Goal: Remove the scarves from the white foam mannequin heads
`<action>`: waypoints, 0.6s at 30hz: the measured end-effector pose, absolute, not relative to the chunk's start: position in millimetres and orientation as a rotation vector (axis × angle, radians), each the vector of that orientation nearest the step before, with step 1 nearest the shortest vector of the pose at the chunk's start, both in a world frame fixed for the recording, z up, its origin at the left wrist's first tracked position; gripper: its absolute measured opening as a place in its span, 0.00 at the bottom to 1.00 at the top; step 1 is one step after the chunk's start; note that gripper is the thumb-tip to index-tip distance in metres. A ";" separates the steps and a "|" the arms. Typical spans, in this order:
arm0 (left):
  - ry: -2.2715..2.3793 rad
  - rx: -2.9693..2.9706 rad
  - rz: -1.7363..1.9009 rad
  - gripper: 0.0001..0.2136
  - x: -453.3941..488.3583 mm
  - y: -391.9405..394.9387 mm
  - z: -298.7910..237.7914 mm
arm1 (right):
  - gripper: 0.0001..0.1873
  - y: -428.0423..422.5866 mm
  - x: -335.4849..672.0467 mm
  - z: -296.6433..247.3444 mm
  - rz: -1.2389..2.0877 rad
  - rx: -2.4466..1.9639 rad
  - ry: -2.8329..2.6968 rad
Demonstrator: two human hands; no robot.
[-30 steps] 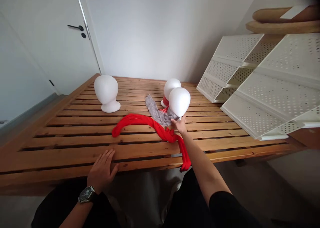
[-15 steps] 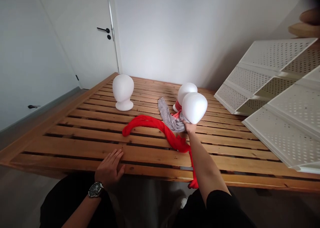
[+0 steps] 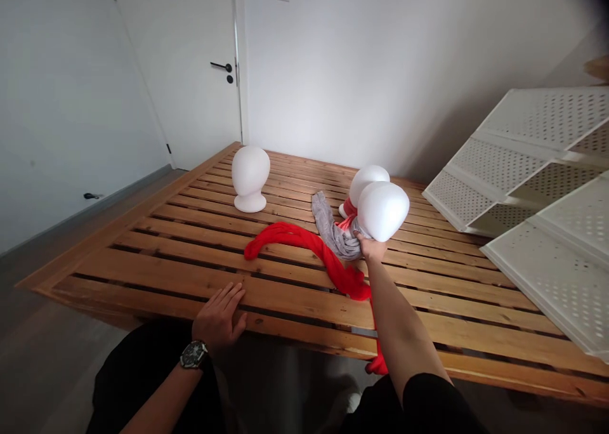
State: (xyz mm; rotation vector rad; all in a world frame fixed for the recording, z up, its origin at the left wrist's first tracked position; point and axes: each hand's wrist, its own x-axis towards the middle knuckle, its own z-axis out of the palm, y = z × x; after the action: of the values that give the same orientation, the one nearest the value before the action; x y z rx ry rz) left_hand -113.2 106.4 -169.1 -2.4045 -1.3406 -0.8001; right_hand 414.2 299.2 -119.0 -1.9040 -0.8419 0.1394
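My right hand (image 3: 373,249) is wrapped round the neck of a white foam mannequin head (image 3: 383,210), which leans to the right. A grey scarf (image 3: 328,223) circles that neck and trails left over the slats. Close behind stands a second mannequin head (image 3: 368,184) with a red scarf (image 3: 349,207) at its neck. My left hand (image 3: 219,316), wearing a watch, lies flat on the slats near the front edge and holds nothing. Between my hands a long red scarf (image 3: 304,240) curves across the wood, its end hanging over the edge. A third, bare mannequin head (image 3: 250,179) stands upright farther left.
The slatted wooden platform (image 3: 166,275) has gaps between its boards and a raised rim at the left. White perforated panels (image 3: 547,231) stand at the right. A wall (image 3: 342,72) is behind, and a door (image 3: 190,53) with a black handle is at the back left.
The view has turned slightly left, so everything sits farther right in the picture. My right hand keeps its hold on the mannequin head, and my left hand still rests on the slats.
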 end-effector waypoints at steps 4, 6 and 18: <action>-1.372 -2.419 -0.830 0.27 -112.9 106.0 -170.6 | 0.47 282.4 409.2 -96.5 0.101 -1.802 -0.766; -1.392 -2.430 -0.875 0.26 -112.6 106.3 -171.4 | 0.47 272.3 408.1 -77.3 0.056 -1.720 -0.770; -1.540 -2.483 -0.939 0.23 -108.4 104.0 -165.6 | 0.35 170.6 368.2 225.1 -0.198 -0.920 -0.883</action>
State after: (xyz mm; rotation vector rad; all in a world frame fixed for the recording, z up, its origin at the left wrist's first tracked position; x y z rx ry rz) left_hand -108.4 104.0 -165.6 -2.4827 -1.5396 -0.9394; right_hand 368.2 170.6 225.1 -0.9197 -0.8828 -0.1981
